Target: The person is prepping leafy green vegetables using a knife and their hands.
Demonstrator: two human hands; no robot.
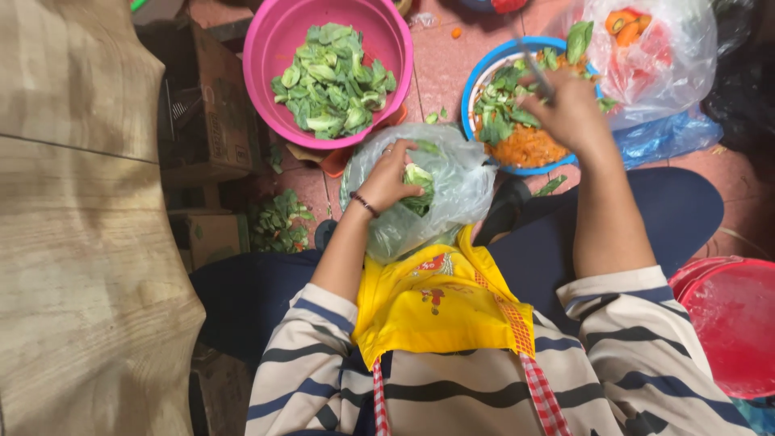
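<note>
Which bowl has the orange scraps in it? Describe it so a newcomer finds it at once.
Start at the big round pink plastic basin heaped with cut greens. To its right on the tiled floor sits a round blue-rimmed bowl, under the right hand. Only it mixes orange shreds with leaves; the basin holds only greens.

A basin (266,48) of cut greens (333,79) sits at upper centre-left, a bowl (471,89) of scraps right of it. Between and below them lies a plastic bag (452,190), with 1 bucket (731,319) at lower right.
</note>
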